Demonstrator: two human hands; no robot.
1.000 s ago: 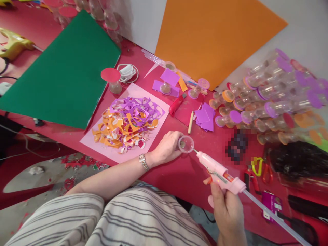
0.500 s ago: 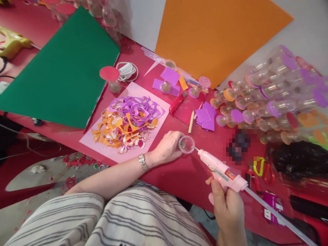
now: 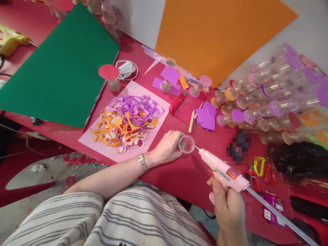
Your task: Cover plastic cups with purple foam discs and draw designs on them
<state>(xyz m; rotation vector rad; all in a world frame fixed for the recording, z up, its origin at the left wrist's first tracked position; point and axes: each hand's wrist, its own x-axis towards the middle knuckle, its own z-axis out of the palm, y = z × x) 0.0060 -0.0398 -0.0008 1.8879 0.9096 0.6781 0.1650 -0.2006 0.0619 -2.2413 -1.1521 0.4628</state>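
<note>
My left hand is closed around a small clear plastic cup, its round rim facing up toward me. In my right hand is a pink hot glue gun, the fingers wrapped round its handle near the orange trigger. The metal nozzle is at the right side of the cup's rim; whether it touches cannot be made out. A long clear glue stick sticks out of the gun's back end. Left of my left hand, purple and orange paper scraps are heaped on a pink sheet.
Stacked clear cups with coloured discs stand at the right. Purple paper squares, a wooden stick and a red box cutter lie mid-table. A green sheet, scissors, pliers and a yellow glue gun lie around.
The view has shifted very slightly. The glue gun's tip has drawn a hair to the right of the cup, and both hands keep their grips.
</note>
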